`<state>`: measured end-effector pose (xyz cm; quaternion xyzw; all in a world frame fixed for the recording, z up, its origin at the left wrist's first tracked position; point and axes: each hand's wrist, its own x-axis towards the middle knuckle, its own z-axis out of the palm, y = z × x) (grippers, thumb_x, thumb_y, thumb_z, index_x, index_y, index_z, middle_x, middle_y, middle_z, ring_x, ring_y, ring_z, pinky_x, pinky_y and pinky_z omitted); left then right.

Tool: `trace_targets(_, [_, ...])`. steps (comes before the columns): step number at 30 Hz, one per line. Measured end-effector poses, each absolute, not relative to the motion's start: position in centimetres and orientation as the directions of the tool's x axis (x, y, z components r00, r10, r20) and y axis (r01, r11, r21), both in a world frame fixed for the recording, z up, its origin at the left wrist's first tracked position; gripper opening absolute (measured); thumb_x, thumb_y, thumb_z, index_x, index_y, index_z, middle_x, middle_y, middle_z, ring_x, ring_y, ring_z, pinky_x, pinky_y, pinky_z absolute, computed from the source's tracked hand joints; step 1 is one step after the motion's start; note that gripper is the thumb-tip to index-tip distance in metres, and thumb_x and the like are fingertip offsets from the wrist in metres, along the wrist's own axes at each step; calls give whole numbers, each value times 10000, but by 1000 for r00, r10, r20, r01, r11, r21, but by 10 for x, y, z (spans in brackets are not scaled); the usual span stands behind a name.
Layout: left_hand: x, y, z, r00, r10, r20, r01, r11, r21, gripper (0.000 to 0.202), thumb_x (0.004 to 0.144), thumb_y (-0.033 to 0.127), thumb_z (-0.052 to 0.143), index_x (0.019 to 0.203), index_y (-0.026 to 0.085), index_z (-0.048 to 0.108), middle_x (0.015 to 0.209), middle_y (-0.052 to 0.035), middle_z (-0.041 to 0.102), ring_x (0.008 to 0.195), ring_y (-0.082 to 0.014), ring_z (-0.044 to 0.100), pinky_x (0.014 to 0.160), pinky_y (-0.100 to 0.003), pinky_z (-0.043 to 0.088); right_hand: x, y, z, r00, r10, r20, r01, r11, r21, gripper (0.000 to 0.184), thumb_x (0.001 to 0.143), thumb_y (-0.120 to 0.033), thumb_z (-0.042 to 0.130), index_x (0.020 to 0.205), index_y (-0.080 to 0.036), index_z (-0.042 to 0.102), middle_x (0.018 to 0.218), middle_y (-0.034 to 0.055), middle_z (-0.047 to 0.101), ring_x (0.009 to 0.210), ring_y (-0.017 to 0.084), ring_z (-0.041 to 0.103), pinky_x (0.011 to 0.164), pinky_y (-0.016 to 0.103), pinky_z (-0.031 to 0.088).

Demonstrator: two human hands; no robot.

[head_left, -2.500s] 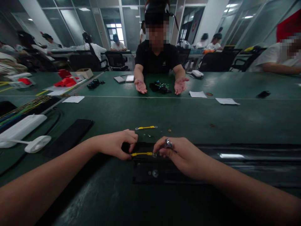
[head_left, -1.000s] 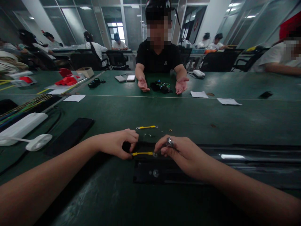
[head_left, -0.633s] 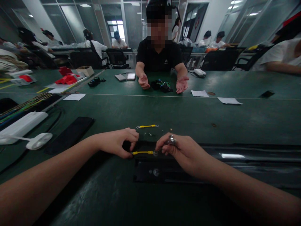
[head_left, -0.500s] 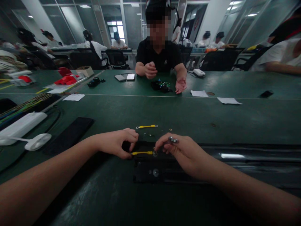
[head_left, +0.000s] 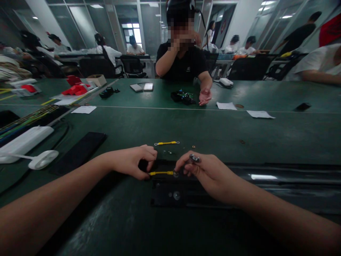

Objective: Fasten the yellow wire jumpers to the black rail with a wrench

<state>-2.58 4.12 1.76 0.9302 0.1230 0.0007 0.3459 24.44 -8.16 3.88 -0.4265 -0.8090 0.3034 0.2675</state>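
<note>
My left hand (head_left: pixel 137 161) is closed, pinching the left end of a short yellow cable (head_left: pixel 161 173) with thumb and fingers. The cable's right end lies at a small metal fastener (head_left: pixel 176 174) on a long black glossy panel (head_left: pixel 166 199). My right hand (head_left: pixel 204 174) is curled, its index fingertip at that fastener. A silver metal tool (head_left: pixel 195 158), which looks like a wrench, sticks up out of this grip; the rest of it is hidden. A second yellow cable (head_left: pixel 167 143) with a ring terminal at each end lies beyond my hands.
Small metal bits (head_left: pixel 169 152) and a brass-coloured ring (head_left: pixel 193 146) lie just beyond the panel. At left are a black flat slab (head_left: pixel 80 151) and a white device (head_left: pixel 44 160). Across the table a person in black (head_left: pixel 186 64) sits behind a dark electronic assembly (head_left: pixel 183 97).
The tool in my right hand has turned slightly; my left hand and the cable stay put. The person opposite has raised one hand to the face. A standing figure now shows at back right.
</note>
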Motion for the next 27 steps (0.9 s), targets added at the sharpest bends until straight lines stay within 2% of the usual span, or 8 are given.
trace_targets(5, [-26, 42, 17, 967, 235, -95, 241, -736, 633, 153, 796, 192, 783, 789, 197, 630, 956, 21, 656, 1029, -203, 570, 1004, -355, 359, 244, -81, 39, -495, 853, 168, 552, 458, -697, 222, 1018, -133, 437, 1048, -190, 650, 858, 12, 676, 770, 148, 635, 695, 281, 453])
trace_targets(14, [-26, 41, 17, 968, 235, -90, 237, -728, 643, 164, 788, 180, 791, 784, 196, 628, 928, 29, 640, 1014, -195, 567, 1001, -344, 349, 244, -82, 39, -486, 860, 156, 534, 433, -726, 190, 1010, -147, 467, 1044, -188, 649, 850, 9, 677, 765, 146, 645, 700, 275, 471])
trace_targets(27, [-25, 41, 18, 968, 233, -89, 235, -727, 645, 167, 780, 174, 790, 777, 196, 624, 929, 33, 647, 1011, -194, 572, 1008, -354, 351, 243, -82, 40, -500, 849, 172, 548, 463, -697, 192, 1010, -138, 469, 1043, -180, 653, 844, 7, 679, 761, 143, 646, 695, 269, 466])
